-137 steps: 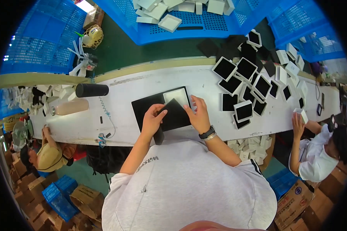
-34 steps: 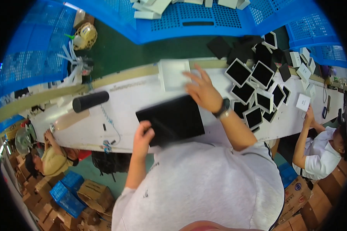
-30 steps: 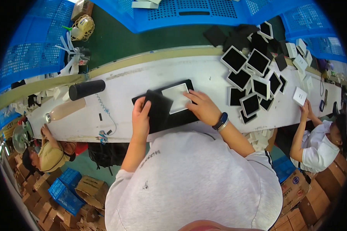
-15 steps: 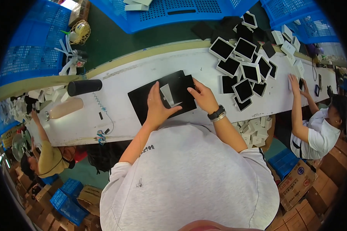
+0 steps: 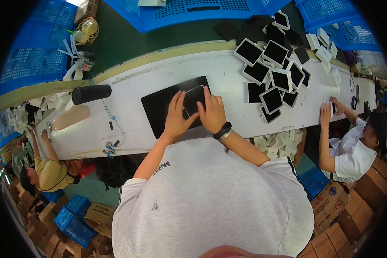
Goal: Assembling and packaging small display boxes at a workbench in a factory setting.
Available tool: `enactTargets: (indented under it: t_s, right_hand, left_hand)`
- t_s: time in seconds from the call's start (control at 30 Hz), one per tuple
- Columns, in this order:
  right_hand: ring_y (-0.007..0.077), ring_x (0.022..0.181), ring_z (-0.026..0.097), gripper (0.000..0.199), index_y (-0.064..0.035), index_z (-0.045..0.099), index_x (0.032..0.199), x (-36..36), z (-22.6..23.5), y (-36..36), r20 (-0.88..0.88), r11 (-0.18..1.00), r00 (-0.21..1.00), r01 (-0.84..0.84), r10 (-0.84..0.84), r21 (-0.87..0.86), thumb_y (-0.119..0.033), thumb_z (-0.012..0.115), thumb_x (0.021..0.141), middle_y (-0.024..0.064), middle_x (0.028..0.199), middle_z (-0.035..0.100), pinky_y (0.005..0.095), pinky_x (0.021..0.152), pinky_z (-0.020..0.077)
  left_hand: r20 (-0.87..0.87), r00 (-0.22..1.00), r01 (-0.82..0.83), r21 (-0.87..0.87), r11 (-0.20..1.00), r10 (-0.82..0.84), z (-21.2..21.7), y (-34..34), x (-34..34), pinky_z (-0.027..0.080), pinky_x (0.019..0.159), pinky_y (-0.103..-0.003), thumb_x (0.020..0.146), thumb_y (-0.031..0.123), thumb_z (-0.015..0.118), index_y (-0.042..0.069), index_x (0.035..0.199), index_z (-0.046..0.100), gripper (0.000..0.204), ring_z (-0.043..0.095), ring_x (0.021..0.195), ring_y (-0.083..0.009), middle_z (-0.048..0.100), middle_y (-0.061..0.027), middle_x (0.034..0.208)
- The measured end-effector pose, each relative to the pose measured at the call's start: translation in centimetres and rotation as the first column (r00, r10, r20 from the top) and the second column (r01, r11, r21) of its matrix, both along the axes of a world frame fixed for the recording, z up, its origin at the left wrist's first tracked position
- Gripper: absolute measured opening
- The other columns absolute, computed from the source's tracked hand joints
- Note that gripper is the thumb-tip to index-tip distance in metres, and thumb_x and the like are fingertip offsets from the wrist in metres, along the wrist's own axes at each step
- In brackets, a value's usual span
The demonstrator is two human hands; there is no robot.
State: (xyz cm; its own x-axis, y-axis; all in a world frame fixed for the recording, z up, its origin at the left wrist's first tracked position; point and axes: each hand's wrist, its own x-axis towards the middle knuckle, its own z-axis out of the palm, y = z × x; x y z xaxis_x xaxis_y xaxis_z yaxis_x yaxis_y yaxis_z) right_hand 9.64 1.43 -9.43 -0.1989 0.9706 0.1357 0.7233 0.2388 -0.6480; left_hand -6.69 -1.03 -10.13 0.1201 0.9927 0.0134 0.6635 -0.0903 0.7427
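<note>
A shallow white-edged box with a black face lies on a black mat in front of me. My left hand holds it along its left side, fingertips near the far left corner and thumb along the near edge. From the right, my right hand grips it, fingers at the far right corner and thumb resting on the black face. Both hands cover much of the box's sides.
Right of the mat, similar black-faced white boxes lie heaped, with black sheets behind. A black cylinder and a bottle lie left. A blue crate stands beyond the table. Co-workers sit at both sides.
My right hand has moved left onto the box, bringing a black piece that was beside it; black now covers the earlier white inside. My left hand stays at the box.
</note>
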Motion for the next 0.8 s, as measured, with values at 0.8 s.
enactTargets:
  t_s: [0.8]
  right_hand:
    - [0.0342, 0.111, 0.051, 0.037, -0.0077, 0.061, 0.111, 3.4, -0.6, 3.0, -0.010, 0.964, 0.970, -0.241, 0.244, 0.114, -0.026, 0.069, 0.080, 0.0155, 0.121, 0.053, 0.0439, 0.092, 0.0432]
  left_hand:
    - [-0.403, 0.879, 0.303, 0.059, 0.951, -0.255, 3.7, 3.5, 0.5, 0.042, 0.096, -0.045, 0.075, 0.035, 0.074, 0.018, 0.122, 0.060, 0.052, 0.045, 0.116, -0.0346, 0.054, -0.0087, 0.125]
